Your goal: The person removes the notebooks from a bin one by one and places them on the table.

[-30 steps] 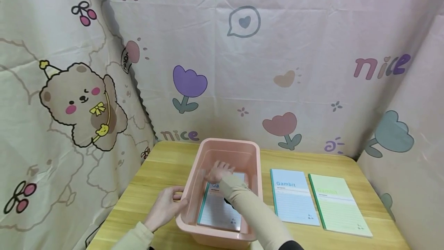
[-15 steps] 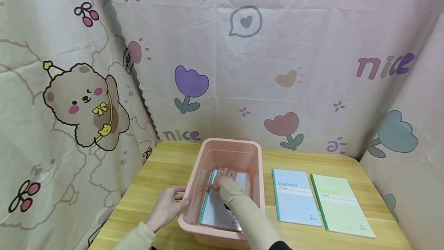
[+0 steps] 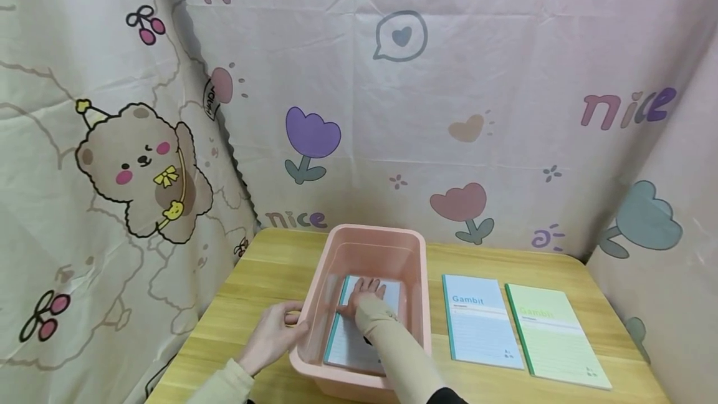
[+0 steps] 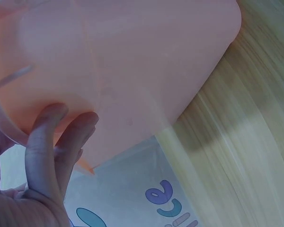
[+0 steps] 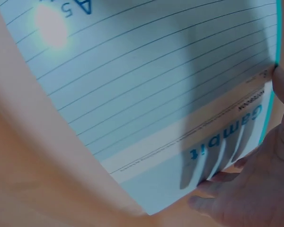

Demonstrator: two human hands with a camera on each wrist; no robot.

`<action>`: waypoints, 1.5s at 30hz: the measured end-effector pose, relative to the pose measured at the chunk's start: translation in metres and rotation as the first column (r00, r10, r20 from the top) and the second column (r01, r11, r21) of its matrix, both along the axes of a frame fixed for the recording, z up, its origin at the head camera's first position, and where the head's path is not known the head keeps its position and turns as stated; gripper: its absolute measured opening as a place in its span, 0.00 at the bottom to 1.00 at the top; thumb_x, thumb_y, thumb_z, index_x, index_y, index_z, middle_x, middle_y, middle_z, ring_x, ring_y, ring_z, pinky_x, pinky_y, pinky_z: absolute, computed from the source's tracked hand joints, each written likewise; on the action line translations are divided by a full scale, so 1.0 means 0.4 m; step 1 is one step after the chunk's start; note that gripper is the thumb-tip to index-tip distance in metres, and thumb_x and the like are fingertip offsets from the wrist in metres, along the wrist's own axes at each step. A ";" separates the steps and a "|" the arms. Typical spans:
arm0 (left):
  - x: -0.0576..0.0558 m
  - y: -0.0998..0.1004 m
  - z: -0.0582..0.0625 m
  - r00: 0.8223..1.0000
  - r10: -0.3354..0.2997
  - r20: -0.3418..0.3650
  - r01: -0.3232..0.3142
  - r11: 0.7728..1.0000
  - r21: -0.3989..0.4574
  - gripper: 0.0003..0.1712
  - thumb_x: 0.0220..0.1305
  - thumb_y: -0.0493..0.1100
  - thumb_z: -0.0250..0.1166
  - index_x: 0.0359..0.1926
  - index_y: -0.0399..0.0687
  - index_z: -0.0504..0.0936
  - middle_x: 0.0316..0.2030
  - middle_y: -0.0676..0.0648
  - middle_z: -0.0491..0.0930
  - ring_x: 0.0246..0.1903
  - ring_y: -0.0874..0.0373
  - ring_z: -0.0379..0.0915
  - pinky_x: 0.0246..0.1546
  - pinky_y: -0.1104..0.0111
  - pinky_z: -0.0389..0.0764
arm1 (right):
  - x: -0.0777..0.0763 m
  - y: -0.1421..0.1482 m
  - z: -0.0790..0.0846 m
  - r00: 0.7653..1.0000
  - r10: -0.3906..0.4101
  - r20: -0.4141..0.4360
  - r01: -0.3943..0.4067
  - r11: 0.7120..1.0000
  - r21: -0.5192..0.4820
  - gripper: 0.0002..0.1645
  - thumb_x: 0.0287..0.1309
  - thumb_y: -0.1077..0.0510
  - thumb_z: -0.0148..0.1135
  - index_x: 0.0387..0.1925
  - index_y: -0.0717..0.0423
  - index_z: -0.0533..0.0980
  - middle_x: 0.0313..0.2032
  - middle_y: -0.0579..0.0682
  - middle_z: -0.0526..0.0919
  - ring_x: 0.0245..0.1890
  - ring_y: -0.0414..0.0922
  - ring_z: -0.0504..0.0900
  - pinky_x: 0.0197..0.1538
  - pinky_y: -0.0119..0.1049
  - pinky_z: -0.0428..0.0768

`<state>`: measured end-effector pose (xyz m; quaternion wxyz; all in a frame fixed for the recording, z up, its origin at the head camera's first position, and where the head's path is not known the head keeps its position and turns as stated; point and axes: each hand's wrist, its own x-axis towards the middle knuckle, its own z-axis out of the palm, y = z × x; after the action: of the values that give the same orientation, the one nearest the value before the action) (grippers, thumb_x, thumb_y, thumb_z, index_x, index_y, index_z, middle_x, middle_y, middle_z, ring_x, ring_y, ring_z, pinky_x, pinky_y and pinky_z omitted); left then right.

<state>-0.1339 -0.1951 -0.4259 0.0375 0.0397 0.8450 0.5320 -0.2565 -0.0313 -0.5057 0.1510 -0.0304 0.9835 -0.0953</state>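
A pink plastic bin [image 3: 376, 257] stands on the table, and my left hand [image 3: 272, 336] grips its left rim. In the left wrist view, curled fingers [image 4: 41, 156] press against the bin's outer wall. Inside, a blue "Gambit" notebook [image 3: 350, 349] lies flat on the bottom, its teal spine to the left. My right hand [image 3: 366, 297] is over the notebook's far part with fingers spread. The right wrist view puts the thumb [image 5: 283, 87] at the spine and the other fingers along the notebook's top edge. My sleeve hides part of the cover.
Right of the bin, a second blue notebook [image 3: 485, 324] and a green one [image 3: 558, 336] lie side by side on the wooden table [image 3: 241, 285]. A patterned curtain [image 3: 359, 111] hangs behind and at both sides.
My right hand, blurred and higher up in the bin a second ago, has come down onto the notebook and spread its fingers. My left hand keeps its hold on the rim.
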 end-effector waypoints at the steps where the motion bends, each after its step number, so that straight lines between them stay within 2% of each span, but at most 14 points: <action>1: 0.000 0.000 -0.001 1.000 -0.002 0.002 0.002 1.000 0.003 0.27 0.59 0.31 0.64 0.57 0.18 0.73 0.45 0.23 0.83 0.42 0.36 0.87 0.37 0.62 0.92 | 0.006 0.003 0.011 1.000 0.002 0.002 -0.002 1.000 0.002 0.59 0.57 0.28 0.61 0.76 0.61 0.55 0.77 0.62 0.58 0.78 0.58 0.56 0.81 0.52 0.55; 2: 0.000 0.001 -0.001 1.000 -0.005 0.000 0.005 1.000 0.005 0.27 0.59 0.32 0.64 0.57 0.18 0.73 0.45 0.23 0.83 0.42 0.36 0.87 0.37 0.62 0.92 | 0.014 0.006 0.025 1.000 0.007 0.002 -0.007 1.000 0.007 0.60 0.57 0.28 0.62 0.76 0.61 0.56 0.77 0.62 0.57 0.78 0.58 0.55 0.82 0.52 0.55; 7: -0.001 0.002 -0.001 1.000 -0.015 -0.012 0.016 1.000 0.010 0.26 0.60 0.31 0.64 0.57 0.17 0.73 0.45 0.22 0.83 0.42 0.36 0.87 0.37 0.62 0.92 | 0.007 0.016 0.017 0.998 0.036 -0.052 -0.033 0.998 0.047 0.62 0.53 0.26 0.64 0.75 0.61 0.58 0.75 0.60 0.61 0.77 0.57 0.58 0.81 0.54 0.57; 12: 0.001 0.005 -0.003 1.000 -0.020 -0.007 0.020 1.000 0.016 0.26 0.60 0.31 0.64 0.57 0.17 0.73 0.46 0.22 0.83 0.43 0.35 0.86 0.36 0.64 0.91 | -0.029 0.030 -0.038 0.992 0.068 -0.107 -0.064 0.997 0.033 0.65 0.46 0.23 0.67 0.73 0.61 0.61 0.71 0.59 0.65 0.73 0.56 0.63 0.79 0.56 0.60; 17: 0.001 0.005 -0.005 0.999 -0.035 -0.003 0.035 0.999 0.028 0.27 0.61 0.31 0.63 0.57 0.16 0.72 0.46 0.21 0.82 0.43 0.34 0.86 0.35 0.64 0.91 | -0.061 0.042 -0.072 0.988 0.099 -0.114 -0.098 0.995 0.019 0.66 0.41 0.22 0.70 0.71 0.60 0.63 0.67 0.58 0.67 0.70 0.55 0.65 0.77 0.55 0.63; 21: 0.001 0.005 -0.007 0.999 -0.044 -0.001 0.044 0.999 0.031 0.27 0.61 0.32 0.63 0.57 0.17 0.73 0.46 0.21 0.82 0.43 0.33 0.86 0.36 0.64 0.91 | -0.075 0.045 -0.089 0.986 0.112 -0.122 -0.110 0.994 0.027 0.66 0.38 0.22 0.72 0.69 0.59 0.65 0.68 0.56 0.67 0.70 0.54 0.65 0.76 0.55 0.63; 28: 0.003 0.003 -0.007 0.999 -0.048 0.007 0.048 0.998 0.043 0.27 0.60 0.31 0.63 0.58 0.16 0.72 0.47 0.20 0.81 0.44 0.30 0.84 0.36 0.64 0.91 | -0.078 0.041 -0.071 0.978 0.153 -0.143 -0.137 0.984 0.115 0.68 0.34 0.20 0.72 0.69 0.58 0.65 0.69 0.53 0.69 0.70 0.51 0.67 0.76 0.53 0.65; 35: 0.001 0.002 -0.005 1.000 -0.030 0.001 0.030 0.999 0.042 0.27 0.60 0.31 0.63 0.58 0.15 0.71 0.47 0.19 0.81 0.44 0.30 0.85 0.36 0.65 0.91 | -0.085 0.040 -0.065 0.966 0.171 -0.194 -0.150 0.981 0.122 0.67 0.29 0.20 0.75 0.64 0.59 0.68 0.60 0.54 0.74 0.62 0.51 0.72 0.72 0.52 0.71; 45: 0.004 -0.003 -0.002 0.999 -0.032 0.005 0.032 0.999 0.042 0.27 0.61 0.31 0.64 0.58 0.16 0.72 0.47 0.20 0.81 0.43 0.33 0.86 0.36 0.65 0.91 | -0.097 0.043 -0.080 0.941 0.227 -0.250 -0.198 0.971 0.135 0.68 0.23 0.19 0.75 0.59 0.61 0.70 0.54 0.55 0.73 0.55 0.51 0.71 0.62 0.48 0.78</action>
<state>-0.1322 -0.1964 -0.4268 0.0474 0.0524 0.8327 0.5492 -0.2953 -0.0141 -0.5376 0.0299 -0.1406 0.9894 -0.0204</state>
